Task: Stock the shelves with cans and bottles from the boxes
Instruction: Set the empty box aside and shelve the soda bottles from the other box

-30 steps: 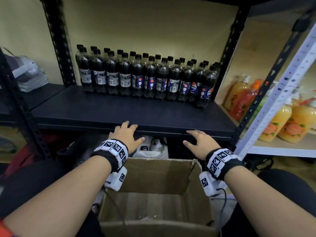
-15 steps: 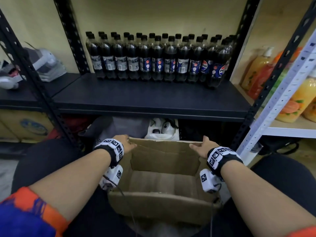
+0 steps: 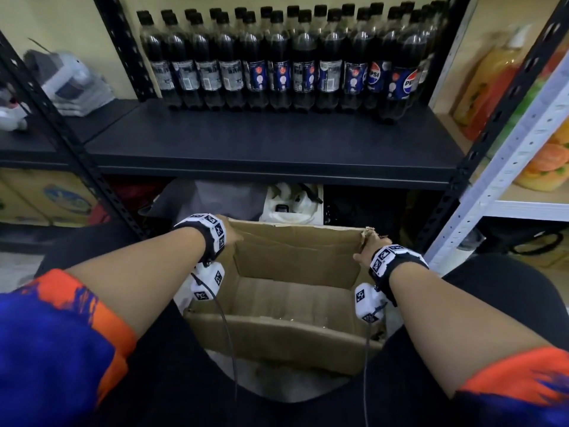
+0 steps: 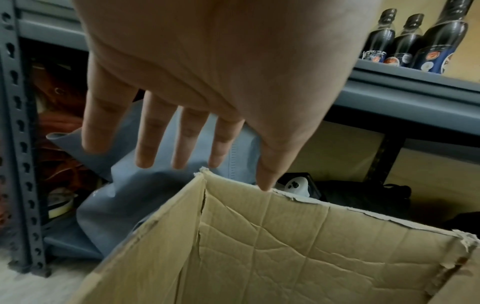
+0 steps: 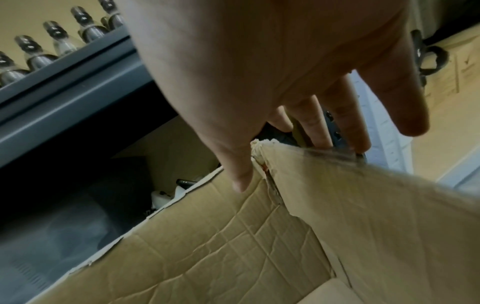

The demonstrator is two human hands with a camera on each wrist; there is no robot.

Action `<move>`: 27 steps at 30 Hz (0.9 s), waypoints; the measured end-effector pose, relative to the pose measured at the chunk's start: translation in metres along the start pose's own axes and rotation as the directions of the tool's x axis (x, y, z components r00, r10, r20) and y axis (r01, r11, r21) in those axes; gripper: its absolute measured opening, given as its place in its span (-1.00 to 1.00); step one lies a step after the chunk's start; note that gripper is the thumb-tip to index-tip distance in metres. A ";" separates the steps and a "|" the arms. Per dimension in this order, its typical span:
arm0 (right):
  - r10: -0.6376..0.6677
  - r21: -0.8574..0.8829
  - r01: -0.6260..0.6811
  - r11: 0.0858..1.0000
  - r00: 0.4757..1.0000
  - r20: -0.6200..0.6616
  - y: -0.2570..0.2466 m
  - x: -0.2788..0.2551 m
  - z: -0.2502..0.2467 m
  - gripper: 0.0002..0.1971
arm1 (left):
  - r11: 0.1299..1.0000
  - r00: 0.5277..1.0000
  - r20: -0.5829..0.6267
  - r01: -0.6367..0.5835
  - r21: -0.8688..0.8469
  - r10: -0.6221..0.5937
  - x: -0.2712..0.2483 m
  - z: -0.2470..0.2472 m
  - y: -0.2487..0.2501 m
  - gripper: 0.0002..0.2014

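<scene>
Below the shelf, the left hand and right hand hovered released at the empty box's far corners; grip both corners evenly.

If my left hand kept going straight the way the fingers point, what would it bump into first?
Probably the grey bag under the shelf. Your left hand is flat above the cardboard box corner, fingers aimed past the rim toward that bag. Depth is hard to judge.

Dark plastic cola bottles are standing upright in rows along the black metal shelf, above the open, torn brown cardboard box.
</scene>
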State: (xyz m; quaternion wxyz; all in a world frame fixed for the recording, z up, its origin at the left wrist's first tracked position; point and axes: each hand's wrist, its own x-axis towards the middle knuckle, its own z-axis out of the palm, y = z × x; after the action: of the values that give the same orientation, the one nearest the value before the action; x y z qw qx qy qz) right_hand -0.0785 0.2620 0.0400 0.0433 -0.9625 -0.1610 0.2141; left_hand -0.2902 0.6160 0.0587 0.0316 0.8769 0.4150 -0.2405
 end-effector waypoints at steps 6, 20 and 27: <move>0.078 0.198 -0.090 0.976 0.995 0.065 0.015 0.049 0.034 -0.06 | 0.996 0.994 0.105 0.013 -0.085 -0.004 -0.117 -0.046 0.028 -0.44; 0.277 0.301 -0.310 0.902 0.950 0.146 -0.029 0.016 0.014 -0.41 | 0.968 0.925 0.379 0.061 -0.245 0.038 -0.005 -0.004 -0.012 -0.64; 0.278 0.226 -0.312 0.923 0.945 0.170 -0.042 -0.006 0.008 -0.44 | 0.931 0.810 0.586 0.208 -0.301 0.009 0.000 -0.007 -0.026 -0.79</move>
State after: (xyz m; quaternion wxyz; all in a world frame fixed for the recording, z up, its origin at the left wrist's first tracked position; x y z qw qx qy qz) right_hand -0.0990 0.3001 0.0418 0.1202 -0.9458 0.0114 0.3015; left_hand -0.3064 0.6349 0.0685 0.2992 0.7186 0.4680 -0.4185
